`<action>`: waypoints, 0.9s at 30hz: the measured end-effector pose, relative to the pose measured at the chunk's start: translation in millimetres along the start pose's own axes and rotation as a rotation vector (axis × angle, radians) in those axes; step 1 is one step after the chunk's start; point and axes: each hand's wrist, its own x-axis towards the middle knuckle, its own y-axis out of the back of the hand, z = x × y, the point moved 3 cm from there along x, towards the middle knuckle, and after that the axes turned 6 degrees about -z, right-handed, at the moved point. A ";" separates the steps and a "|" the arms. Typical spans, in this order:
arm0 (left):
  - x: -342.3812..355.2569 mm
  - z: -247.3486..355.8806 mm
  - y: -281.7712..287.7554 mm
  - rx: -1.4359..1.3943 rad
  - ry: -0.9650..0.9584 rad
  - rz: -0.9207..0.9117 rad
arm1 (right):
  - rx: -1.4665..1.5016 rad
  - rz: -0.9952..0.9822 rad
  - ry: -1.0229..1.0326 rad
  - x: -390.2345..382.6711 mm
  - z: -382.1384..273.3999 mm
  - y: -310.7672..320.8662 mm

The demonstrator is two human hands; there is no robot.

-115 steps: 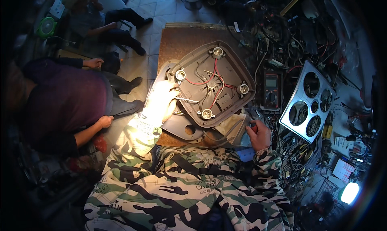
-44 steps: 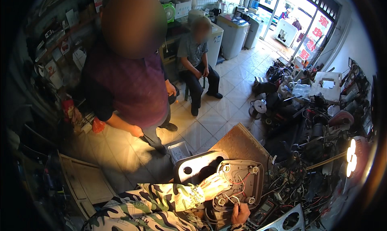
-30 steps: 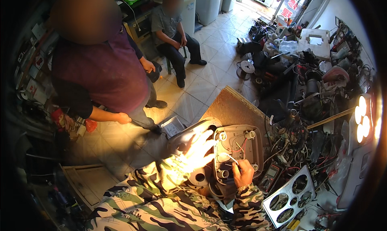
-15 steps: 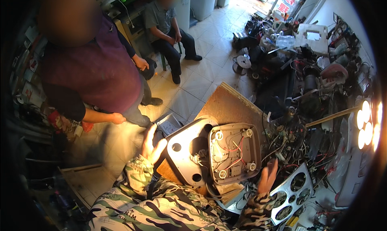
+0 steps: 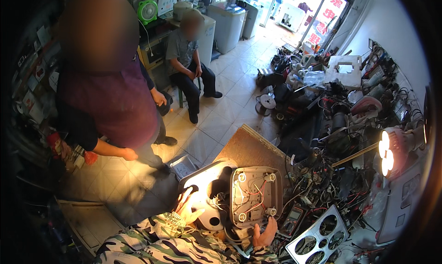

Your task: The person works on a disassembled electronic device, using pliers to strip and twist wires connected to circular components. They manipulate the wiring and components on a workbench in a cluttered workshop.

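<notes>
In front of me lies a grey rectangular lamp housing (image 5: 255, 199) with round sockets at its corners and red and white wires inside. Beneath and left of it is a light cover plate (image 5: 202, 211) with large round holes, brightly lit. My left hand (image 5: 189, 211) is open over the plate's left side, fingers stretched out; whether they touch it I cannot tell. My right hand (image 5: 265, 232) is at the housing's near right corner, thumb and fingers apart, fingertips at the rim beside a socket. Both pieces rest on a brown wooden board (image 5: 246, 146).
A multimeter (image 5: 292, 220) and a white panel with round holes (image 5: 317, 243) lie to my right. Beyond spreads a heap of cables and parts (image 5: 340, 172). A lit lamp cluster (image 5: 386, 153) stands far right. One person (image 5: 106, 98) stands left; another (image 5: 189, 66) sits farther back.
My view has tilted up, showing more of the room's far end. My left hand has come down over the plate, and my right hand has moved in to the housing's corner.
</notes>
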 end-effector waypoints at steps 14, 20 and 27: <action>-1.7 -6.9 -1.8 0.049 -0.065 0.003 | -0.030 0.043 0.060 -2.6 -2.2 1.1; -1.8 -12.4 7.3 0.075 -0.058 -0.007 | -0.004 0.084 0.137 3.7 -11.5 -1.2; 1.2 -11.1 5.3 0.094 -0.094 0.009 | 0.015 0.120 0.165 0.7 -7.6 1.3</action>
